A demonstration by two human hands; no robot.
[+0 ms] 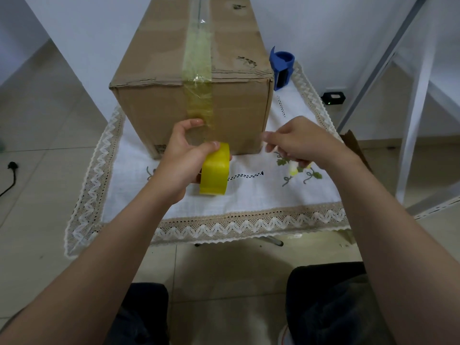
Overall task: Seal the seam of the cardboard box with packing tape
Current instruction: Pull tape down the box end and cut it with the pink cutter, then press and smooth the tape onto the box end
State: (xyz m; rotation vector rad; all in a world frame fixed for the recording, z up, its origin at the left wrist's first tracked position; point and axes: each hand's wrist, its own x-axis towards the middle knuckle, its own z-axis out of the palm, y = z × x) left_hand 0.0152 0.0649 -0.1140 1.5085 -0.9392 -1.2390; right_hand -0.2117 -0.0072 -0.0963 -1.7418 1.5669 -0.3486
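Observation:
A brown cardboard box (159, 105) stands on a small table covered by a white embroidered cloth (249, 195). A strip of yellowish clear tape (199, 68) runs along the top seam and down the box's front face. My left hand (179, 155) grips a yellow roll of packing tape (214, 170) just below the strip's lower end, with its forefinger pressed on the tape against the box front. My right hand (298, 143) hovers to the right of the roll near the box's lower right corner, fingers loosely curled and blurred, holding nothing visible.
A blue tape dispenser (282, 68) stands on the cloth behind the box's right side. A white metal frame (410, 120) rises on the right. A black plug and cord (11, 175) lie on the tiled floor at left. My knees show below the table's edge.

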